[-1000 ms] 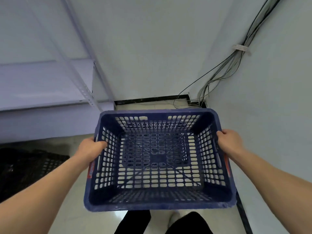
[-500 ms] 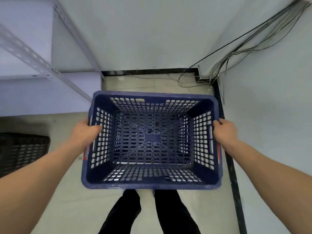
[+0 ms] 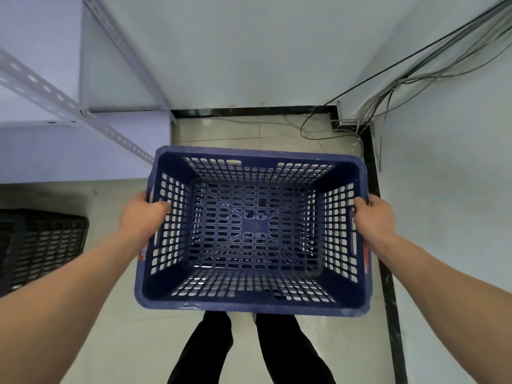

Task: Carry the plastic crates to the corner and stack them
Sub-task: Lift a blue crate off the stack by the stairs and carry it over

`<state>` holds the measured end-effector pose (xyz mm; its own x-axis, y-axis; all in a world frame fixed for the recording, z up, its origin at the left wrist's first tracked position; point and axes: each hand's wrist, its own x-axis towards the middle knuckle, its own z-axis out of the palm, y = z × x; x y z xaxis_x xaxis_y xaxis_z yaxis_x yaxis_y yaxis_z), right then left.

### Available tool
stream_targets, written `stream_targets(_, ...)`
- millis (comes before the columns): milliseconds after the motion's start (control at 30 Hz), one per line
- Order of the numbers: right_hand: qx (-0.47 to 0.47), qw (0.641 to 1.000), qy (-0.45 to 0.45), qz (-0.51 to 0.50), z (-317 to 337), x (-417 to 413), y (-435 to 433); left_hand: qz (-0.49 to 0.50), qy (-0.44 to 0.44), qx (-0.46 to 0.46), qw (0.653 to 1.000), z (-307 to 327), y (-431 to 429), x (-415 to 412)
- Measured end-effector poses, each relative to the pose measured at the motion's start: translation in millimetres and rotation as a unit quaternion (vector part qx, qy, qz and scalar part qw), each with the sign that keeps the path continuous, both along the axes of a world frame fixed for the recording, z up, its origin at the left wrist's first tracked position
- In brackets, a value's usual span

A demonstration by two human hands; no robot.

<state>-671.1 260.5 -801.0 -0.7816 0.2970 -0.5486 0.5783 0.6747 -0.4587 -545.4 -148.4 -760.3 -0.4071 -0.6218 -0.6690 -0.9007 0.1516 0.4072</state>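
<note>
Floor tiles (image 3: 235, 131) by the corner (image 3: 335, 110) show more now, so the person has stepped closer. The left hand (image 3: 144, 217) and right hand (image 3: 374, 218) grip the side rims of the blue plastic crate full of holes (image 3: 249, 303), held up, nearly ready to put down.

We held the blue crate (image 3: 252, 225) level with its open top up: a rectangular tub, empty, its walls and floor pierced with rows of slots, and a red label showing on each short side. Our left hand (image 3: 141, 217) gripped its rim at 9 o'clock and our right hand (image 3: 372, 217) gripped it at 3. The black crate (image 3: 41, 245), slotted too, lay on the floor at 9 o'clock, well apart.
</note>
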Motion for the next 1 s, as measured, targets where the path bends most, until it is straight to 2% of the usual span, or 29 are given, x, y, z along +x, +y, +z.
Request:
stream_targets(267, -0.032, 0.998, -0.019, -0.049, 7, -5, -4, 0.038, 0.004, 0.062, 0.997, -10, -15, 0)
stream_targets(467, -0.045, 0.998, 0.002, -0.053, 3, -15, -6, 0.017, 0.024, 0.056, 0.998, 2, -5, -12)
stream_targets(733, -0.061, 0.997, -0.044, -0.015, 24, -5, -11, -0.073, -0.041, 0.084, 0.993, 8, -9, -8)
stream_targets(1000, -0.030, 0.996, -0.077, 0.030, 21, -5, -15, -0.073, -0.073, 0.095, 0.990, 10, -8, -8)
